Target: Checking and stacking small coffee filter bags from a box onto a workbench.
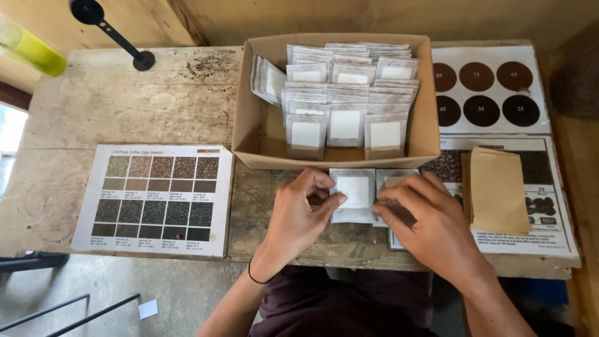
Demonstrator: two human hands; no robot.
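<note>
1. Cardboard box sits at the table's middle, and it is your landmark: it already holds several rows of silvery sachets with white labels, standing upright, so much of the filing looks done.
2. Just in front of the box, your left hand pinches the left edge of one loose sachet lying flat on the table.
3. Your right hand rests its fingertips on that sachet's right edge, over another one partly hidden; whether it grips, I cannot tell.
4. Right of the box lies a stack of brown paper envelopes, untouched.
5. Left of the box lies a colour chart.
</note>
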